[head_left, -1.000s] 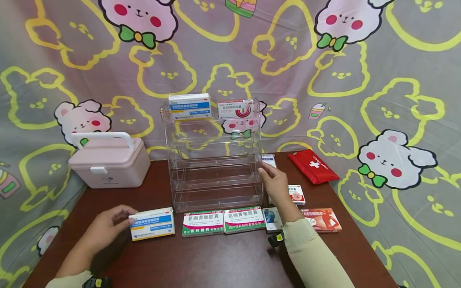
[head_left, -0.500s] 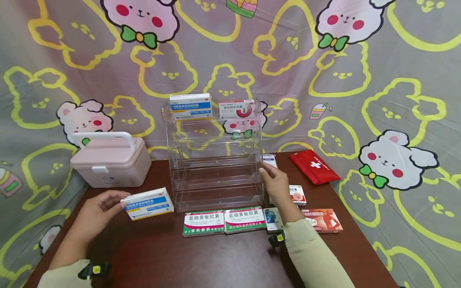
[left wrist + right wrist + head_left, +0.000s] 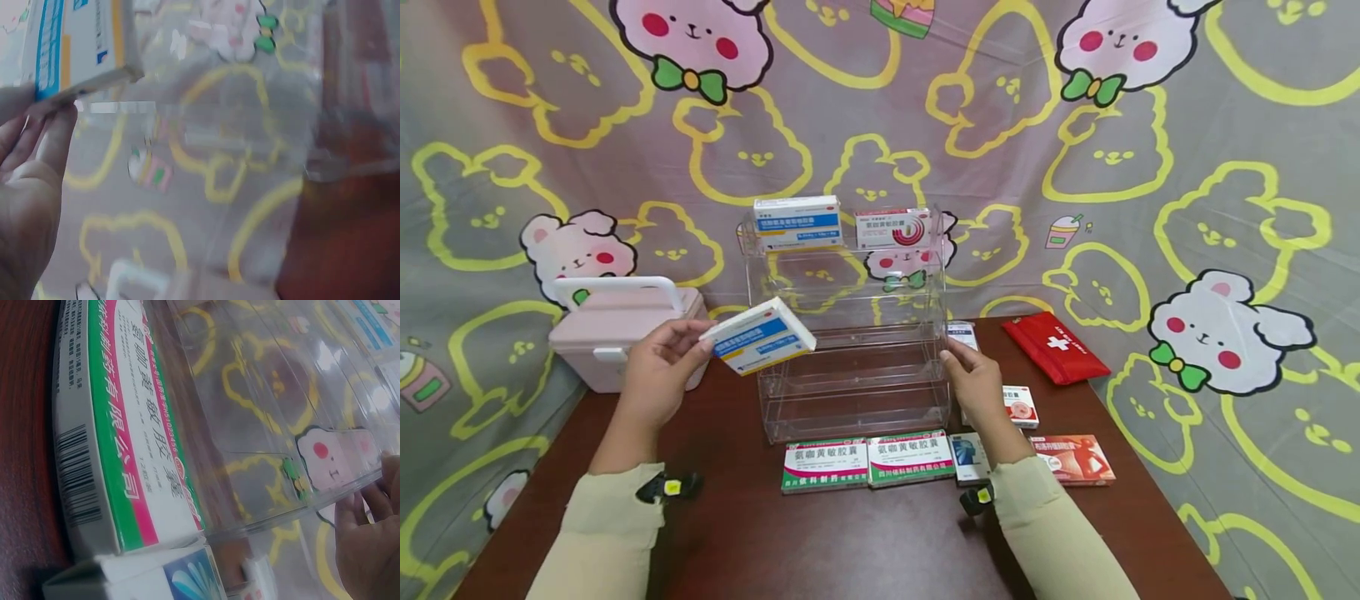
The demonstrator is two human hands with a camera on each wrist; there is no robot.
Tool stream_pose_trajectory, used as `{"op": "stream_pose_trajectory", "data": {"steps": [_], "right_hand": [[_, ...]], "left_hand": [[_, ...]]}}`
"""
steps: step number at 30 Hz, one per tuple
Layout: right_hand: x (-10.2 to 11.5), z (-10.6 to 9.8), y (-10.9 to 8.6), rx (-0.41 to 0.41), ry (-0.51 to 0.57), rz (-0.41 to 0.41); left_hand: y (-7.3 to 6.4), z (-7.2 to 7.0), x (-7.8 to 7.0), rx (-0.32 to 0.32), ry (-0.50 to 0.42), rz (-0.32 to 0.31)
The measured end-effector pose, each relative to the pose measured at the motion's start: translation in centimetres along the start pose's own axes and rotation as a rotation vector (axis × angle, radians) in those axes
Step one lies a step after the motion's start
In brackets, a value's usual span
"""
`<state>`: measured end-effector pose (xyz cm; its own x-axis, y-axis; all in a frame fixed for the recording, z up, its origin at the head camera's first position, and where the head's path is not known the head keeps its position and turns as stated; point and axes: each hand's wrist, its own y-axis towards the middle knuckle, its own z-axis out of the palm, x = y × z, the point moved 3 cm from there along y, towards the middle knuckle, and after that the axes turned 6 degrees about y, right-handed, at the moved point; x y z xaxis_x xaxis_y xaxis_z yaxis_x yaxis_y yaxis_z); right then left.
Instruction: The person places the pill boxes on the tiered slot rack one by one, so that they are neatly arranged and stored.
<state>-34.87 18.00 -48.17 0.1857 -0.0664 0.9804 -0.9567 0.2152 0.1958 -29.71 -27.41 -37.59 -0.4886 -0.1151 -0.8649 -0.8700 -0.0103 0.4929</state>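
Observation:
My left hand (image 3: 666, 367) pinches one end of a white, blue and yellow medicine box (image 3: 760, 337), thumb in front and fingers behind. The box is tilted in the air before the left side of a clear tiered display rack (image 3: 857, 408). A similar blue-and-white box (image 3: 797, 223) and a white box with a red swirl (image 3: 892, 229) stand on the rack's top tier. My right hand (image 3: 976, 383) grips the rack's right side edge; in the right wrist view, thumb and fingers (image 3: 355, 512) lie around that clear edge.
Two green-and-white medicine boxes (image 3: 825, 467) lie before the rack. At the right are a box with a blue picture (image 3: 968, 458), an orange-red box (image 3: 1075, 458), a white-and-red box (image 3: 1021, 408) and a red first-aid pouch (image 3: 1056, 346). A pink case (image 3: 587, 358) stands left.
My left hand has lifted the medicine box off the table and carried it up and right to the rack, tilting it. The right hand has stayed on the rack's edge.

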Motion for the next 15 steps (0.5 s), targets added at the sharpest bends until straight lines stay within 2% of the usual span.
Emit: {"op": "stream_pose_trajectory", "data": {"steps": [2, 4, 7, 9, 11, 15], "right_hand": [[0.1, 0.0, 0.1, 0.004, -0.006, -0.007], [0.1, 0.0, 0.1, 0.006, -0.016, -0.011], [0.3, 0.0, 0.1, 0.004, -0.029, -0.014], [0.4, 0.0, 0.0, 0.003, -0.032, -0.01], [0.3, 0.1, -0.1, 0.002, -0.024, -0.005], [0.2, 0.1, -0.1, 0.002, -0.016, 0.005]], "left_hand": [[1.4, 1.4, -0.9, -0.046, -0.018, 0.014], [2.8, 2.6, -1.9, -0.099, 0.002, 0.018], [4.9, 4.2, -3.2, -0.148, 0.109, 0.006], [6.2, 5.0, -4.0, -0.147, 0.191, 0.007], [7.4, 5.9, -4.6, -0.115, 0.245, 0.019], [9.5, 7.5, -5.4, -0.063, 0.387, 0.089]]}}
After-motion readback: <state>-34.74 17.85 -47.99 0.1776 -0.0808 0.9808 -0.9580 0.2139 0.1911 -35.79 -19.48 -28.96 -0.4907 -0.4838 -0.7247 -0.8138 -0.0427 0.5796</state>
